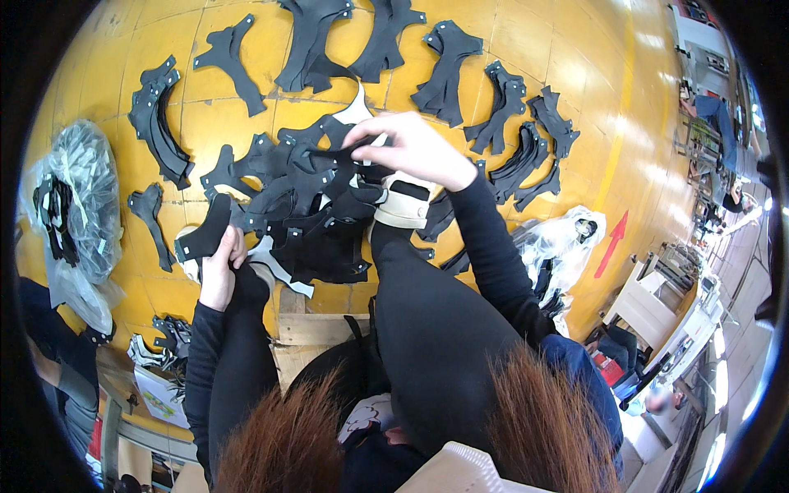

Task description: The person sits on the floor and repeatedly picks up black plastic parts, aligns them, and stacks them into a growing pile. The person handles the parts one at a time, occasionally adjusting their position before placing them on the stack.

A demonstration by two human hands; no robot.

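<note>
My left hand (219,269) is closed around the lower end of a flat, curved black shoe upper piece (207,228), held upright beside my left knee. My right hand (409,146) reaches over the middle pile, thumb and fingers pinching the edge of another black shoe upper piece (345,158). Below both hands is a heap of loose black shoe upper pieces (283,185), overlapping each other. A grey-and-white piece (273,261) lies beside my left hand. Near my right wrist is my beige shoe (403,205).
Small stacks of black pieces (153,123) form an arc on the yellow tiled floor (567,49). Clear plastic bags stand at left (86,193) and right (567,238). A wooden pallet (316,329) lies under me. Another person's arm (62,374) shows at left; carts (649,304) stand at right.
</note>
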